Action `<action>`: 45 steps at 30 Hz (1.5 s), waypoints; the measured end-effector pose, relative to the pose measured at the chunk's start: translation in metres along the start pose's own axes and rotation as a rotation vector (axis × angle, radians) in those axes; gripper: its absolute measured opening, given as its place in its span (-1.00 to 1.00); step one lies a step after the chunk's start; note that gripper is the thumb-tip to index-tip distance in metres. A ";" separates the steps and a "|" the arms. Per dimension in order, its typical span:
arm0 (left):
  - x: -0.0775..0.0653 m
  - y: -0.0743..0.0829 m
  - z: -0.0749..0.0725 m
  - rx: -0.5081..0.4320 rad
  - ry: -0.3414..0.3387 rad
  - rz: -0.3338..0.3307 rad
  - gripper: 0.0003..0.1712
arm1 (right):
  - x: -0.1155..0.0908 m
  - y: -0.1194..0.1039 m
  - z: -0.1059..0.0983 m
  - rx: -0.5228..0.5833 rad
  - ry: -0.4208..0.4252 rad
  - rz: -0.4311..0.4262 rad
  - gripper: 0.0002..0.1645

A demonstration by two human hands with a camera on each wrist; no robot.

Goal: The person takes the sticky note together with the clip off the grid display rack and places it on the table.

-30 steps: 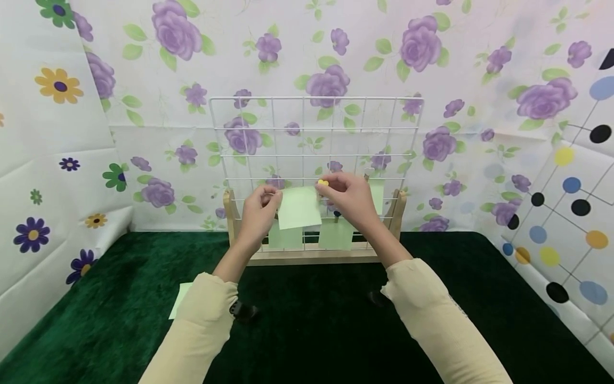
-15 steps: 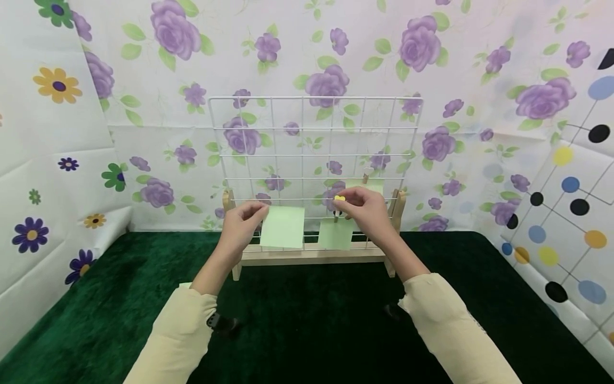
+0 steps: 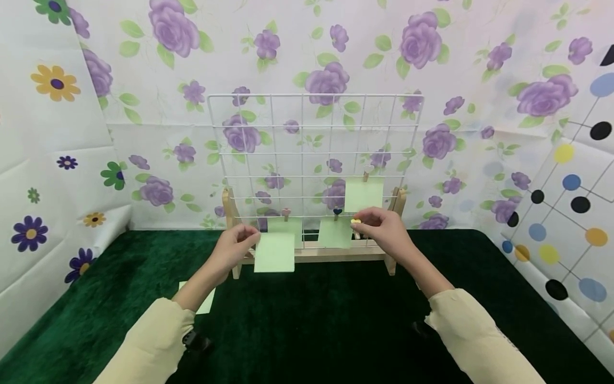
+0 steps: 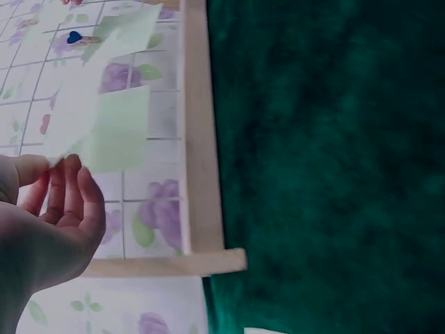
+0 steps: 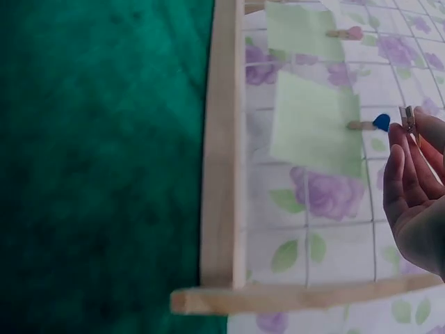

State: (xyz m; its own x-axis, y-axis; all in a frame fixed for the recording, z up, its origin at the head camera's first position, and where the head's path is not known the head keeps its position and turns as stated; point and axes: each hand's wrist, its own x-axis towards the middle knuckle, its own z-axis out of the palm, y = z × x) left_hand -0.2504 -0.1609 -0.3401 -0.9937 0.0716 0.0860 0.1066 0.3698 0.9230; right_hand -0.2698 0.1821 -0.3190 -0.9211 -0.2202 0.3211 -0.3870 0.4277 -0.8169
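My left hand (image 3: 232,248) pinches a light green paper note (image 3: 274,252) by its upper left corner, in front of a white wire grid (image 3: 302,126). Between the thumb and fingertips of my right hand (image 3: 387,230) is a small wooden clothespin (image 5: 409,120) with a yellow heart (image 3: 355,221). Three green notes hang on the grid from heart clothespins: one at upper right (image 3: 363,197), one at lower middle (image 3: 333,234) under a blue heart (image 3: 338,212), and one at lower left (image 3: 290,225) under a pink heart (image 3: 286,212), partly hidden behind the held note.
A wooden stand (image 3: 331,256) bears the grid on a dark green cloth (image 3: 307,330). Beside my left forearm, more green paper (image 3: 207,302) lies on the cloth. A flower-patterned sheet (image 3: 326,42) hangs behind the grid, and patterned sheets stand at both sides.
My left hand has lowered the note and drawn it left, exposing the lower left hung note and its pink clothespin. My right hand has moved down and right with the yellow-heart clothespin.
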 end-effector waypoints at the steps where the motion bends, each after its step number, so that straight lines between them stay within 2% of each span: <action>1: -0.002 -0.002 -0.001 0.002 -0.013 -0.007 -0.71 | -0.002 0.004 -0.002 0.001 -0.008 0.007 -0.67; 13: -0.013 -0.027 -0.018 -0.001 -0.022 -0.100 -0.68 | -0.029 0.047 -0.035 -0.093 -0.047 0.114 -0.58; 21: -0.018 -0.034 -0.025 0.083 -0.086 -0.126 -0.74 | -0.046 0.074 -0.057 -0.107 -0.041 0.192 -0.54; 31: -0.025 -0.050 -0.047 0.155 -0.156 -0.131 -0.74 | -0.062 0.097 -0.081 -0.097 -0.030 0.275 -0.44; 39: -0.024 -0.064 -0.062 0.203 -0.163 -0.162 -0.71 | -0.074 0.112 -0.091 -0.114 -0.074 0.357 -0.47; 45: -0.024 -0.067 -0.067 0.219 -0.176 -0.170 -0.72 | -0.076 0.119 -0.097 -0.127 -0.097 0.419 -0.49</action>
State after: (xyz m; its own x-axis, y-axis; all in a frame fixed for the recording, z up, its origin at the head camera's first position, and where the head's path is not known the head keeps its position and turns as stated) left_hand -0.2356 -0.2490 -0.3789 -0.9787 0.1442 -0.1460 -0.0360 0.5796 0.8141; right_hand -0.2496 0.3344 -0.3939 -0.9935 -0.0837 -0.0768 0.0112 0.6002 -0.7997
